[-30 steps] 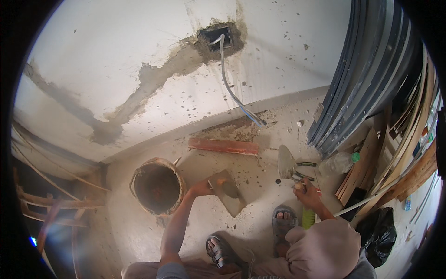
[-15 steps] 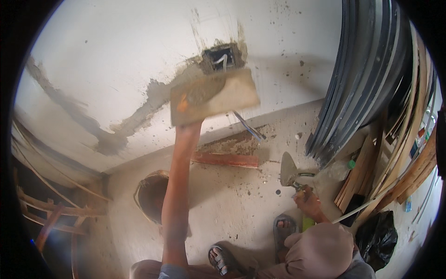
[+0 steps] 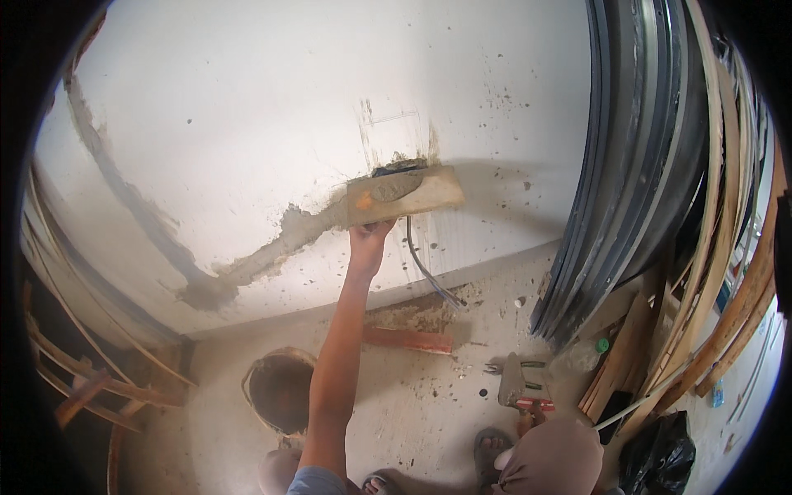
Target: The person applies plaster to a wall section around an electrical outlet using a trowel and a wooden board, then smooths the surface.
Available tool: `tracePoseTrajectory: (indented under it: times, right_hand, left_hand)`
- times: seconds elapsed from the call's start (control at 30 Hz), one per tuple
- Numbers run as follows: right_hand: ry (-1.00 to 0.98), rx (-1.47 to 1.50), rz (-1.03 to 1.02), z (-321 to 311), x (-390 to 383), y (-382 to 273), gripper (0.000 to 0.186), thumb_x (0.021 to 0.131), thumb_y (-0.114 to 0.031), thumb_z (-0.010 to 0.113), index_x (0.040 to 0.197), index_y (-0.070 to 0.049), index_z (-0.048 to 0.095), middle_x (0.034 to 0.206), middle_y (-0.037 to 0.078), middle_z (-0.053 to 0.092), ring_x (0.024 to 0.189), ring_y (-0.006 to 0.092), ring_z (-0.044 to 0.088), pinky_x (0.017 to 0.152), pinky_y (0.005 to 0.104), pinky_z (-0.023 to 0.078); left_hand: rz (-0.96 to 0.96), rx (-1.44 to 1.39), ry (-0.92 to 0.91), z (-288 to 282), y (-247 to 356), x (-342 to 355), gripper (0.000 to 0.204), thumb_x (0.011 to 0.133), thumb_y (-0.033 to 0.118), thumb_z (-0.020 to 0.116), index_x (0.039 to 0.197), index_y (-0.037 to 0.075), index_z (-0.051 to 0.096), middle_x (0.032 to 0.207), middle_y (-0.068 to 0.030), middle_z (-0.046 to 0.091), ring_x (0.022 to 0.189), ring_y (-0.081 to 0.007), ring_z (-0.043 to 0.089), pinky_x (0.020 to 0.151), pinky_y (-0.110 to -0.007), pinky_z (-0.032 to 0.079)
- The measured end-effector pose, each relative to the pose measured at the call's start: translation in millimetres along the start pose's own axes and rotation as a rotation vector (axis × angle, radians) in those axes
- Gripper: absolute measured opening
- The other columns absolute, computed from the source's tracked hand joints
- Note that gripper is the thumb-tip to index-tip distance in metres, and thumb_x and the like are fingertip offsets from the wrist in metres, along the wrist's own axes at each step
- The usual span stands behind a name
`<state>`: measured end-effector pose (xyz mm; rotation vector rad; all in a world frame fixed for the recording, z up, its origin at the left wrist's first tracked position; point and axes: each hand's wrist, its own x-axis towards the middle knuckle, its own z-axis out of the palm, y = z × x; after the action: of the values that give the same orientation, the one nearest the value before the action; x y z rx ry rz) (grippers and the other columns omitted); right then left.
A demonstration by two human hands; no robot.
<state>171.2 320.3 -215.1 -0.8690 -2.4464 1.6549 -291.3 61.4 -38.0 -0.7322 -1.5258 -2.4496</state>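
Note:
My left hand (image 3: 371,235), closed, holds up a flat plasterer's hawk (image 3: 441,191) from below. A grey heap of mortar (image 3: 396,190) lies on it. The hawk is just in front of the wall's dark recessed box (image 3: 402,167) and hides its lower part. A grey cable (image 3: 417,260) hangs below the hawk to the floor. Low on the right, my right hand (image 3: 535,415) is closed on a red-handled putty knife (image 3: 515,381) with a broad grey blade. Pliers (image 3: 535,365) lie beside the blade, which partly covers them.
A mortar-stained bucket (image 3: 249,388) stands left of my left forearm. A reddish wooden strip (image 3: 408,339) lies by the wall's foot. Dark bent strips (image 3: 610,165) and timber (image 3: 619,355) lean at right, near a clear bottle (image 3: 577,356) and black bag (image 3: 660,450).
My left hand has brought the hawk up against the box's lower edge. My right hand held a rounded trowel; a red-handled, broad-bladed tool now shows there. The view has shifted.

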Motion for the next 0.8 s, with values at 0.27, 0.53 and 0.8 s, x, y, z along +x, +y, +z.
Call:
tracePoseTrajectory:
  times: [0.27, 0.53, 0.8]
  right_hand:
    - [0.025, -0.005, -0.020, 5.9, -0.7, -10.2, 0.038, 0.078, -0.019, 0.074, 0.112, -0.005, 0.062, 0.095, 0.012, 0.063, 0.076, 0.0271, 0.061, 0.068, 0.0377, 0.051]
    - [-0.110, -0.168, -0.594, 17.7, 93.3, -98.7, 0.030, 0.077, -0.016, 0.074, 0.105, -0.007, 0.069, 0.097, 0.012, 0.064, 0.079, 0.0322, 0.063, 0.069, 0.0394, 0.052]
    - [-0.116, -0.556, -1.505, 102.6, 227.7, -297.0, 0.045, 0.070, -0.022, 0.077, 0.114, -0.027, 0.068, 0.091, 0.003, 0.055, 0.073, 0.0226, 0.061, 0.059, 0.0357, 0.051]
  left_hand:
    - [-0.003, 0.001, 0.050, -1.3, 7.4, -1.5, 0.053, 0.084, -0.005, 0.066, 0.132, 0.002, 0.045, 0.124, -0.0099, 0.054, 0.117, -0.0204, 0.054, 0.102, -0.036, 0.045]
    - [0.001, -0.007, 0.047, 0.4, 5.6, -2.4, 0.056, 0.084, -0.013, 0.059, 0.136, 0.001, 0.042, 0.132, -0.0124, 0.051, 0.122, -0.0243, 0.052, 0.107, -0.039, 0.046]
    - [-0.064, 0.151, 0.026, -19.7, 9.3, -0.9, 0.049, 0.085, -0.012, 0.057, 0.131, -0.003, 0.046, 0.129, -0.0124, 0.053, 0.120, -0.0246, 0.054, 0.105, -0.038, 0.046]
